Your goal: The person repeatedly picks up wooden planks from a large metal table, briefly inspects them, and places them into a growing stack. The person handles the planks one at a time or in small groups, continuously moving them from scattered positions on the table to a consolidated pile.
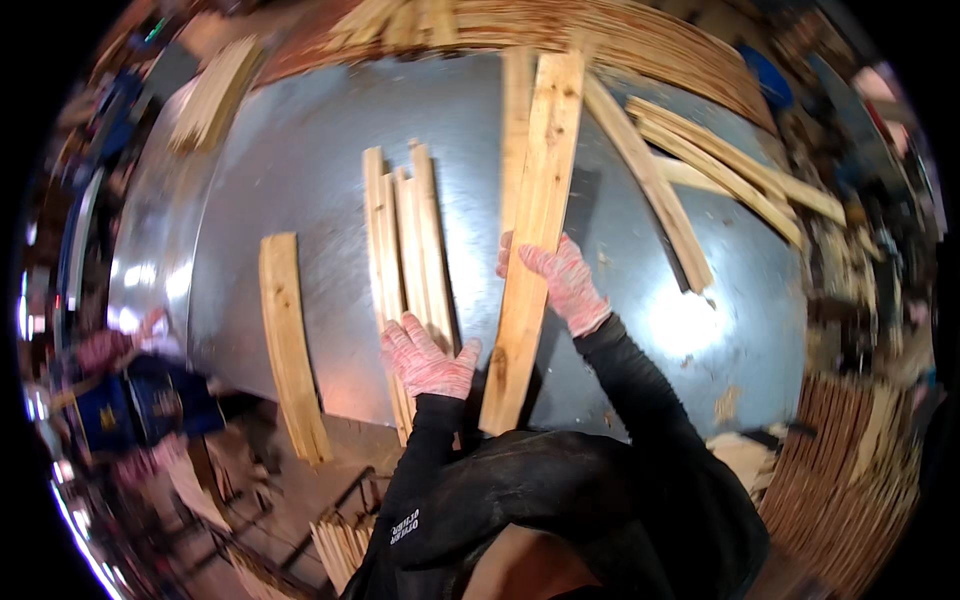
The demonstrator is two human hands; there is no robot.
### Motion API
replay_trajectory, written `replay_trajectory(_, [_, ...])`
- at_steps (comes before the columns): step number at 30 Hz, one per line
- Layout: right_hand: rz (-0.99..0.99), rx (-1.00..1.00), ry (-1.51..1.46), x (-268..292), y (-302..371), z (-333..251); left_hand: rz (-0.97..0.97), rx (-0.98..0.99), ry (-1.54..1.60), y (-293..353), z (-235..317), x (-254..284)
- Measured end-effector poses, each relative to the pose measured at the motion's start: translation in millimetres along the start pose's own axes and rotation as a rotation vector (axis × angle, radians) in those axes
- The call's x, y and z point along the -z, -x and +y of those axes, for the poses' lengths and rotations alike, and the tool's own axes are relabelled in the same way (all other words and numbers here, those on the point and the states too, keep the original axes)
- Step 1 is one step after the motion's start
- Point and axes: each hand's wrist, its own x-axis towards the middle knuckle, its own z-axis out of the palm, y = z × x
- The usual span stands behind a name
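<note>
My right hand (572, 286), in a pink-and-white knit glove, is closed around a long wooden board (540, 200) with dark knots. The board is raised and tilted, its near end close to my body. Another plank (515, 130) shows just behind it, partly hidden. My left hand (430, 360), gloved the same way, lies with fingers spread on a group of narrow wooden boards (410, 240) that rest side by side on the metal table (310, 160). Further left, a single plank (287, 340) lies with its near end past the table's edge.
Several loose boards (720, 165) lie crossed at the right. Long stacked wood (640, 35) runs along the far edge, with a small stack (215, 92) at far left. A person in blue (150, 405) is at the left. More stacked wood (830, 480) stands at lower right.
</note>
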Motion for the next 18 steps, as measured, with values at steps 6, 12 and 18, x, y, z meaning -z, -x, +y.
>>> replay_trajectory(6, [0.378,0.308,0.383,108,118,-95,-0.212,-0.057,-0.489,3,14,-46])
replay_trajectory(12, [1.241,0.612,0.418,115,382,-84,-0.148,0.050,-0.526,4,-59,-44])
replay_trajectory(18, [2.001,-0.263,1.233,267,616,74,-0.170,0.267,-0.295,-11,-30,-20])
